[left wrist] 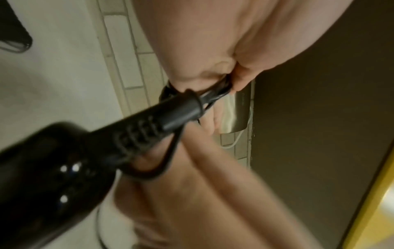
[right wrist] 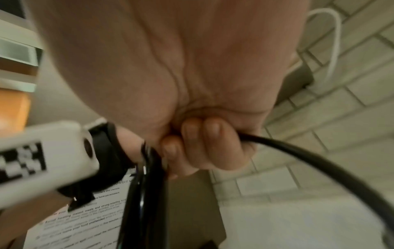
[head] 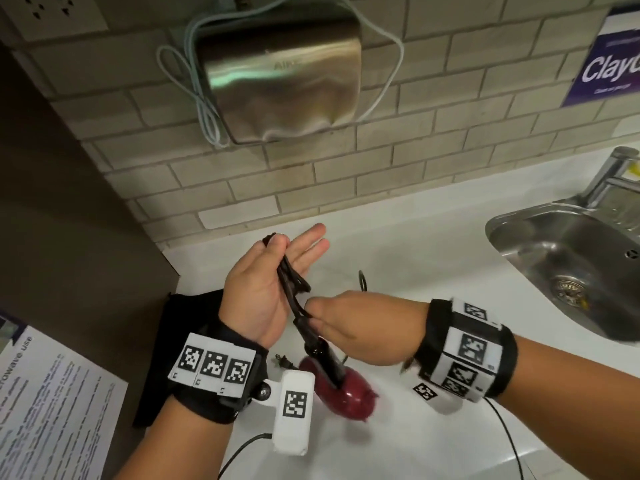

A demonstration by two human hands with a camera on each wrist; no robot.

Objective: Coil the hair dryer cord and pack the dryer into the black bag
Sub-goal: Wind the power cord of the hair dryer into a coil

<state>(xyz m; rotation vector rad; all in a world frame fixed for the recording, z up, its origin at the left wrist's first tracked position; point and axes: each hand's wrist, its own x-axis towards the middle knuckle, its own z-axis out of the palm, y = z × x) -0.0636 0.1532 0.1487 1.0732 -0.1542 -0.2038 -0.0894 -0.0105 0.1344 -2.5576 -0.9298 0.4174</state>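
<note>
The dark red hair dryer [head: 341, 389] hangs nose-down just above the white counter [head: 433, 271], its black handle [head: 322, 355] pointing up. Its black cord [head: 292, 289] runs in loops across my upturned left hand [head: 287, 251]. The thumb pinches the loops near the index finger, as the left wrist view shows [left wrist: 226, 84], while the other fingers stay straight. My right hand [head: 322, 317] grips the cord [right wrist: 309, 156] just above the handle with its fingers [right wrist: 211, 134] curled round it. The plug [head: 282, 362] lies on the counter. The black bag [head: 173, 341] lies flat under my left wrist.
A steel sink [head: 512, 223] with a faucet [head: 609, 181] takes up the right. A metal hand dryer [head: 280, 74] hangs on the tiled wall. A brown panel [head: 69, 202] and a printed notice [head: 52, 410] bound the left. Thin camera cables [head: 509, 438] trail near the front edge.
</note>
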